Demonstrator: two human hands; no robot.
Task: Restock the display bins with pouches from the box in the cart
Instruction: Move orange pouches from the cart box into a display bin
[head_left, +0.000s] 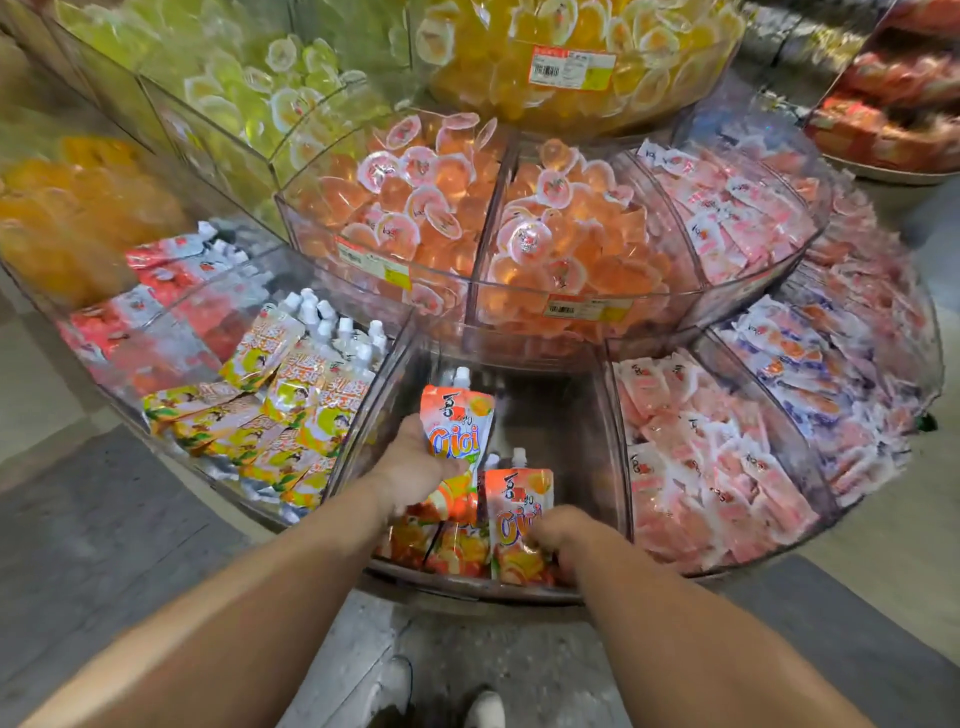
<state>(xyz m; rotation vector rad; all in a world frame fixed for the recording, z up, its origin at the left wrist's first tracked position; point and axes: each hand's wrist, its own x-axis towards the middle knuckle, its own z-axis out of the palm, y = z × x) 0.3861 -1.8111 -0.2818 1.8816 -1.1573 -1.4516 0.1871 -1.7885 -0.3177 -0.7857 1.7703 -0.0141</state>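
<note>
Head view shows the left hand (415, 467) with fingers grasping an orange pouch (457, 423) upright, spout up, above the half-empty display bin (615, 467). The right hand (558, 535), fingers curled on a second pouch (519, 519), stands it in the front row. Open space lies behind that row, nearer the left hand; cart and box are out of sight

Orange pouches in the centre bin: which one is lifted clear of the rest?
The orange pouch gripped by the left hand, raised above the others. The pouch the right hand holds stands in the row at the bin's front.
</note>
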